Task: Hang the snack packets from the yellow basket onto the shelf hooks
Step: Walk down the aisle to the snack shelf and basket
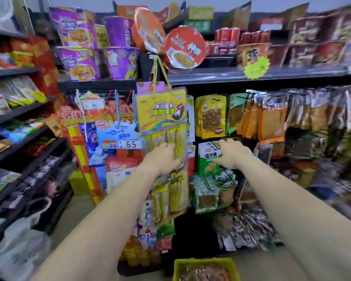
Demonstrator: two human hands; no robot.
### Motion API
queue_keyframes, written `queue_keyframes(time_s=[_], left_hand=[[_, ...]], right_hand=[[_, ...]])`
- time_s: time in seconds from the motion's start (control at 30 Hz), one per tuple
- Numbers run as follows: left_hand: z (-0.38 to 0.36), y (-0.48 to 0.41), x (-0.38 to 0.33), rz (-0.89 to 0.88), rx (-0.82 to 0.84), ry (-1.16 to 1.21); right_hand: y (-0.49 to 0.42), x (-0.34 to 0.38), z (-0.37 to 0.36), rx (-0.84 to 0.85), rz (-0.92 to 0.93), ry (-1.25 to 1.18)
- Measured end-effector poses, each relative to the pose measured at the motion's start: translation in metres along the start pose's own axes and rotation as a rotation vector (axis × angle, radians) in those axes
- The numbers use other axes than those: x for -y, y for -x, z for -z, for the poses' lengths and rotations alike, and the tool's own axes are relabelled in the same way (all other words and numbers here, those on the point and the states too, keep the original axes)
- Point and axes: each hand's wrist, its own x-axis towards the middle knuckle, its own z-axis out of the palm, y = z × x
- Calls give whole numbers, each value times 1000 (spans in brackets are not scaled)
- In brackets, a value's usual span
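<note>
The yellow basket [204, 265] sits on the floor at the bottom centre with brownish snack packets inside. My left hand [162, 157] reaches to a long hanging yellow strip of stick snacks [166, 138], fingers against it. My right hand [231, 153] is at a green and white snack packet [208, 159] hanging on the shelf hooks, fingers curled at its top edge. Yellow and orange packets [211, 116] hang on the row of hooks above. The picture is blurred, so the exact grip is unclear.
Instant noodle cups [118, 63] and bowls [183, 48] fill the shelf above. A dark side shelf [24, 138] with bagged goods stands at the left. More packets [241, 224] hang low, right of the basket. A price tag [130, 144] hangs left of the strip.
</note>
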Motion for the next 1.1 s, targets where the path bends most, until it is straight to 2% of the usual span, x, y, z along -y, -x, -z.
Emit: queue_keyframes(time_s=[0.2,0.4,0.57,0.73,0.87,1.0,1.1], left_hand=[[-49,-67,-70,-15,72,-27],[-128,-142,-111,103,90,24],[-255,-183,-112,172,195,43],[-417,-205,-66,172,210,9],[-527,-190,-29,162,259,17],[-588,-158,-2,165,314,44],[-615,-121,10,183,288,44]], right_hand=[[-38,-81,-24,-5,-1,-11],[-117,-153,-92,26,105,-87],[-174,-186,-219,105,144,-114],[-222,-188,-384,177,144,-55],[-225,-183,-509,226,189,22],[-209,-179,-584,250,184,-8],[-183,-171,-614,244,188,-44]])
